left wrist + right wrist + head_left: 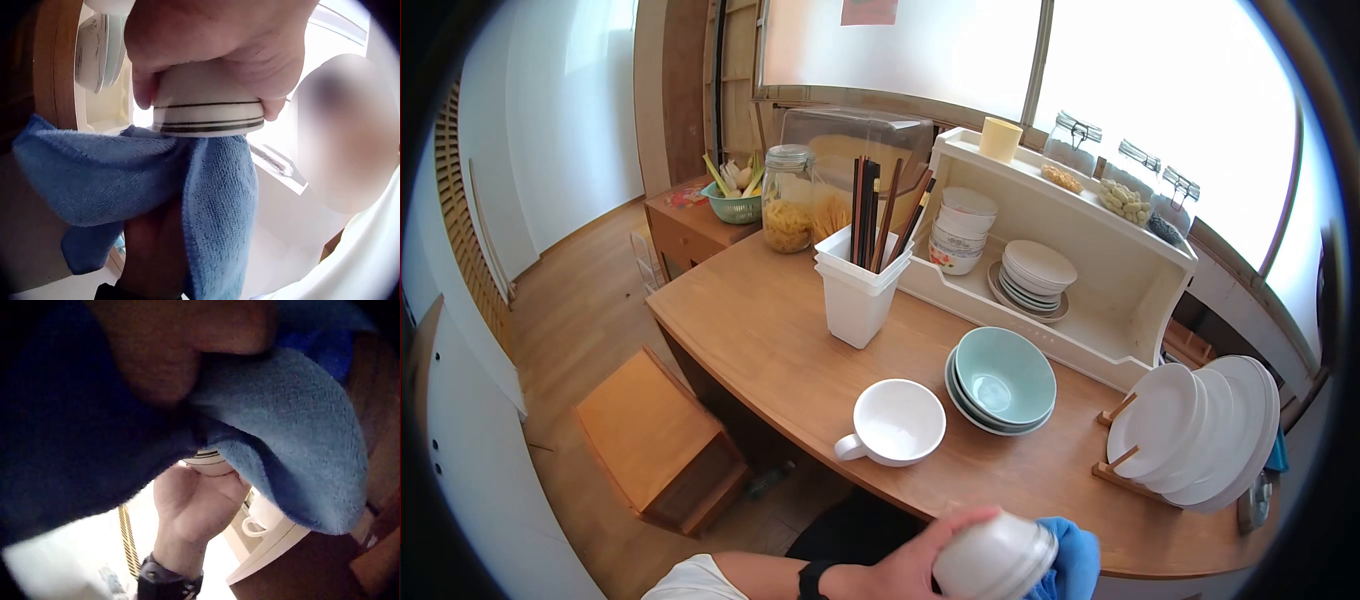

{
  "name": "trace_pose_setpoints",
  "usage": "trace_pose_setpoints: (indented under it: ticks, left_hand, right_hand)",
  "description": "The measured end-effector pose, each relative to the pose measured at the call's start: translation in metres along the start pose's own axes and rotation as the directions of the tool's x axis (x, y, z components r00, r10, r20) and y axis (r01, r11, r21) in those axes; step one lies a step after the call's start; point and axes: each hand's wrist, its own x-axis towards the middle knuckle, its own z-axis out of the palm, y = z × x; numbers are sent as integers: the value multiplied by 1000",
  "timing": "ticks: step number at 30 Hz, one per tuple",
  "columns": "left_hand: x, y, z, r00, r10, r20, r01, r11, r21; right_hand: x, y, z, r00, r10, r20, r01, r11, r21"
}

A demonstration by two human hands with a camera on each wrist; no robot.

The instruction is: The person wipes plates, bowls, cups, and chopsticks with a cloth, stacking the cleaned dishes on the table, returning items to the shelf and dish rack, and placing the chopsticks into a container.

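Closest, a white bowl with dark bands by its rim sits clamped in the left hand near the front edge of the table, its mouth against a blue cloth; the right hand, partly covered, grips that cloth. Beyond stand a white mug and stacked teal bowls, with white plates upright in a wooden rack to the right
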Motion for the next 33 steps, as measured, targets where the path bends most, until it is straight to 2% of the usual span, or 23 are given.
trace_pose_setpoints:
  ticks: [1, 2, 3, 5, 9, 11, 13, 15, 19, 20, 22, 23, 25, 26, 29, 30, 31, 33]
  left_hand:
    - [-1, -4, 0, 988, 116, 103, -127, 986, 109]
    - [4, -3, 4, 932, 297, 206, -347, 893, 285]
    - [6, -6, 11, 870, 430, 241, -491, 794, 358]
    - [2, -10, 14, 751, 543, 376, -659, 599, 455]
    - [1, -2, 8, 759, 458, 462, -651, 531, 543]
    - [3, -5, 4, 842, 379, 383, -538, 642, 546]
    - [5, 3, 6, 846, 397, 355, -532, 651, 541]
    - [0, 14, 12, 918, 270, 289, -385, 775, 500]
    - [3, 11, 17, 923, 290, 253, -383, 623, 682]
    - [4, 11, 18, 923, 293, 249, -382, 623, 683]
    - [7, 14, 20, 868, 455, 198, -481, 672, 563]
    - [6, 13, 22, 869, 456, 193, -478, 672, 565]
    - [3, 10, 25, 727, 631, 271, -676, 587, 446]
    - [1, 9, 23, 693, 642, 328, -712, 540, 449]
    - [3, 3, 23, 735, 598, 319, -668, 556, 496]
    - [7, 3, 19, 755, 590, 288, -651, 618, 441]
    - [8, 7, 16, 754, 590, 288, -651, 618, 440]
    - [8, 15, 8, 817, 455, 355, -574, 704, 417]
  right_hand:
    - [-1, -1, 0, 1000, 12, -19, -12, 1000, 11]
    - [-3, -1, -1, 999, 25, -34, -25, 1000, 19]
    - [-4, -2, -2, 998, 39, -46, -38, 999, 26]
    - [-7, -4, -4, 996, 65, -67, -62, 997, 39]
    - [-9, -8, -10, 988, 108, -107, -101, 993, 68]
    - [-10, -10, -13, 983, 128, -128, -118, 990, 81]
    - [-12, -16, -18, 977, 149, -154, -136, 986, 93]
    - [-12, -15, -19, 972, 163, -169, -147, 984, 101]
    - [-9, -4, -14, 981, 143, -131, -132, 988, 83]
    - [-7, -2, -13, 983, 136, -121, -127, 989, 78]
    - [-5, 1, -11, 987, 125, -98, -119, 991, 69]
    - [-3, 3, -10, 989, 120, -87, -114, 991, 66]
    - [1, 7, -8, 992, 106, -67, -101, 993, 61]
    - [2, 9, -6, 993, 101, -58, -98, 993, 59]
    - [2, 12, -1, 995, 98, -30, -96, 994, 53]
    - [2, 13, 0, 995, 95, -23, -94, 994, 50]
    - [3, 15, 0, 996, 90, -16, -89, 995, 46]
    - [6, 20, 2, 997, 83, -4, -83, 996, 37]
